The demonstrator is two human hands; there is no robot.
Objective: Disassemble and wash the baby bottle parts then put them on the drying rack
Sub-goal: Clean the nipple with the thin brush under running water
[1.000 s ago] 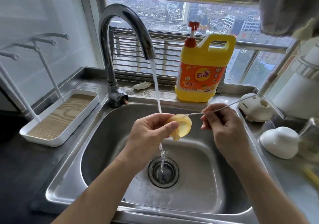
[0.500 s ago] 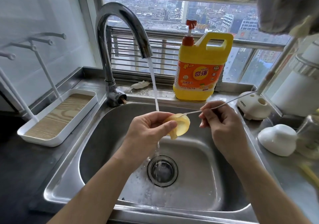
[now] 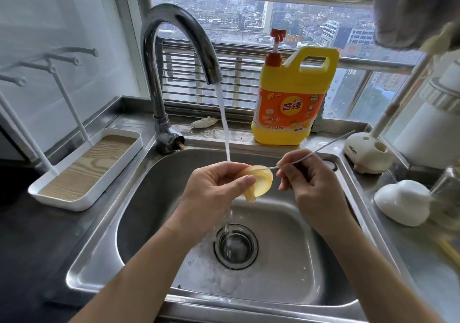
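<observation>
Yellowish translucent silicone teat [image 3: 260, 183] pinched by left hand [image 3: 216, 188] above steel sink [image 3: 149, 198] middle, tap stream [image 3: 224, 123] hitting fingers. Right hand [image 3: 308, 180] pinches thin white wire brush [image 3: 331, 142], tip touching teat.

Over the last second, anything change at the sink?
Nothing clear: the left hand still pinches the yellow nipple under the running water; the right hand still holds the thin brush wire, tip at the nipple. Only the view shifted slightly.

Soft window [image 3: 249, 19] daylight (wide-angle edges bent, blurred).
</observation>
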